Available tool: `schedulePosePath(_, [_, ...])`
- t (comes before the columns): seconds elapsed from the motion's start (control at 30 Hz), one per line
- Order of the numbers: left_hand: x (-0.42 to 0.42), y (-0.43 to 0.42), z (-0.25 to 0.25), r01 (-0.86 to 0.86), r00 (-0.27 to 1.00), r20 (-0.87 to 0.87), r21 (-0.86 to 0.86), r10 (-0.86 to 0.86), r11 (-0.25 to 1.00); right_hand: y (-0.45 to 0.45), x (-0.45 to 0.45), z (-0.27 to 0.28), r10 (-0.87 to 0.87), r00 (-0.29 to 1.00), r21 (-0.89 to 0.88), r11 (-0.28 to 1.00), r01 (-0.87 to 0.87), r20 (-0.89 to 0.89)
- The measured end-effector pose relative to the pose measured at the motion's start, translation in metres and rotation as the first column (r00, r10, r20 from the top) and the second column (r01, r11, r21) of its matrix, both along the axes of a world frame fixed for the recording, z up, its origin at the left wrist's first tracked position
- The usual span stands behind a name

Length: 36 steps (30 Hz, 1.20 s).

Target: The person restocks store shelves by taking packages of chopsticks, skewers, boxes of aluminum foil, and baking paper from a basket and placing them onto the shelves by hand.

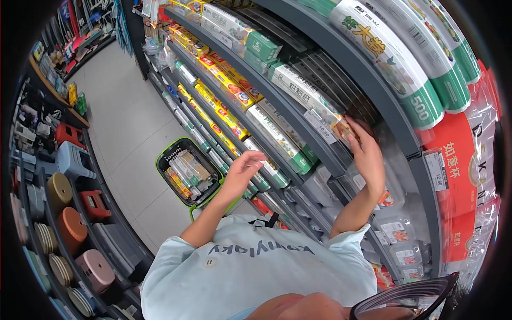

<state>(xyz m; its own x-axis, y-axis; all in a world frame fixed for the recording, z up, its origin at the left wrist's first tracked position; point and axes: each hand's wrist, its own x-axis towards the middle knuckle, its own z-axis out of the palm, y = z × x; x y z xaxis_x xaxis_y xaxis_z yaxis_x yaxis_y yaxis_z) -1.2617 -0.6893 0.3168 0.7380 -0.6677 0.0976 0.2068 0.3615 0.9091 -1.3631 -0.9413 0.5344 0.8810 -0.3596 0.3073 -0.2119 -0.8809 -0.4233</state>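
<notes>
My right hand (367,154) reaches to the shelf at the right and touches the near end of a long white, green and brown box (306,92); its thumb and fingers are apart at the box's end. In front of my chest, my left hand (246,166) hangs in the air with fingers bent, near the lower shelves, and I cannot make out anything in it. A black basket with a green rim (158,164) stands on the floor to the left, holding several long boxes (188,169).
Shelves with yellow boxes (226,80) and white-green boxes (274,133) run along the right. Large white-green rolls (392,64) lie on top, beside red packs (453,186). Stools (74,160) and plates fill the left shelves. A tiled aisle (125,101) lies between.
</notes>
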Motion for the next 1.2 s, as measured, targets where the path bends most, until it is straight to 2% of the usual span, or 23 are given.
schedulePosePath(0.07, [0.002, 0.002, -0.007, -0.03, 1.0, 0.001, -0.017, 0.03, 0.999, 0.002, 0.001, 0.001, -0.032, 0.999, 0.002, 0.999, 0.032, -0.038])
schedulePosePath(0.13, [0.004, 0.006, -0.013, -0.039, 0.999, -0.015, 0.003, 0.039, 0.999, 0.007, 0.0, 0.009, -0.069, 0.978, -0.142, 0.989, 0.042, -0.198])
schedulePosePath(0.17, [0.005, 0.008, -0.014, -0.051, 0.998, -0.029, 0.023, 0.052, 0.998, 0.011, 0.003, 0.014, -0.076, 0.978, -0.142, 0.989, 0.048, -0.197])
schedulePosePath(0.23, [0.008, 0.009, -0.015, -0.049, 0.999, -0.022, 0.03, 0.05, 0.998, 0.014, 0.018, 0.021, -0.159, 0.983, -0.21, 0.968, 0.137, -0.09])
schedulePosePath(0.27, [0.009, 0.011, -0.016, -0.05, 0.999, -0.017, 0.042, 0.05, 0.998, 0.0, 0.034, 0.019, -0.064, 0.994, -0.325, 0.941, 0.089, 0.088])
schedulePosePath(0.3, [0.01, 0.01, -0.015, -0.044, 0.999, -0.019, 0.05, 0.045, 0.998, 0.002, 0.057, 0.037, -0.026, 0.991, -0.367, 0.927, 0.073, 0.131])
schedulePosePath(0.33, [0.01, 0.008, -0.013, -0.033, 0.999, -0.026, 0.046, 0.034, 0.998, 0.011, 0.084, 0.059, -0.083, 0.982, -0.506, 0.848, 0.158, 0.167])
schedulePosePath(0.37, [0.009, 0.008, -0.011, -0.02, 0.999, -0.032, 0.045, 0.021, 0.999, -0.027, 0.127, 0.055, -0.22, 0.973, -0.253, 0.94, 0.23, 0.066])
schedulePosePath(0.4, [0.008, 0.007, -0.009, -0.009, 0.999, -0.036, 0.04, 0.011, 0.999, -0.069, 0.157, 0.044, -0.322, 0.945, 0.009, 0.946, 0.323, -0.067])
schedulePosePath(0.43, [0.005, 0.008, -0.007, -0.005, 0.999, -0.04, 0.046, 0.007, 0.999, -0.081, 0.157, 0.035, -0.325, 0.943, 0.013, 0.945, 0.327, -0.072])
schedulePosePath(0.47, [0.003, 0.01, -0.006, -0.008, 1.0, -0.027, 0.029, 0.009, 1.0, -0.091, 0.196, 0.031, -0.33, 0.941, -0.1, 0.941, 0.323, -0.068])
schedulePosePath(0.57, [0.003, 0.024, -0.009, -0.016, 1.0, 0.024, 0.041, 0.016, 0.999, -0.122, 0.186, 0.019, -0.327, 0.945, -0.442, 0.851, 0.284, -0.022])
schedulePosePath(0.7, [0.005, 0.041, -0.019, -0.088, 0.994, -0.049, 0.12, 0.094, 0.989, -0.209, 0.192, 0.021, -0.288, 0.958, -0.812, 0.555, 0.179, 0.015])
schedulePosePath(0.77, [0.009, 0.043, -0.029, -0.126, 0.989, -0.068, 0.12, 0.135, 0.985, -0.227, 0.19, 0.013, -0.27, 0.963, -0.929, 0.349, 0.124, 0.027])
schedulePosePath(0.87, [0.01, 0.043, -0.032, -0.126, 0.988, -0.072, 0.117, 0.135, 0.985, -0.157, 0.183, 0.02, -0.302, 0.951, -0.945, 0.291, 0.152, 0.06])
schedulePosePath(0.9, [0.01, 0.042, -0.031, -0.126, 0.988, -0.072, 0.117, 0.135, 0.985, -0.174, 0.186, 0.018, -0.303, 0.951, -0.945, 0.291, 0.152, 0.06])
schedulePosePath(0.97, [0.01, 0.04, -0.026, -0.105, 0.992, -0.056, 0.127, 0.113, 0.986, -0.225, 0.198, 0.007, 0.032, 0.994, -0.938, 0.336, 0.09, 0.106])
schedulePosePath(1.0, [0.008, 0.038, -0.023, -0.102, 0.992, -0.055, 0.128, 0.11, 0.986, -0.227, 0.203, 0.003, 0.029, 0.994, -0.937, 0.337, 0.091, 0.107])
schedulePosePath(1.07, [0.007, 0.037, -0.018, -0.082, 0.994, -0.059, 0.152, 0.092, 0.985, -0.23, 0.211, -0.004, 0.044, 0.974, -0.906, 0.379, 0.189, 0.222])
schedulePosePath(1.2, [0.008, 0.037, -0.028, -0.057, 0.996, -0.065, 0.144, 0.067, 0.988, -0.215, 0.209, -0.007, 0.003, 0.982, -0.886, 0.432, 0.167, 0.187])
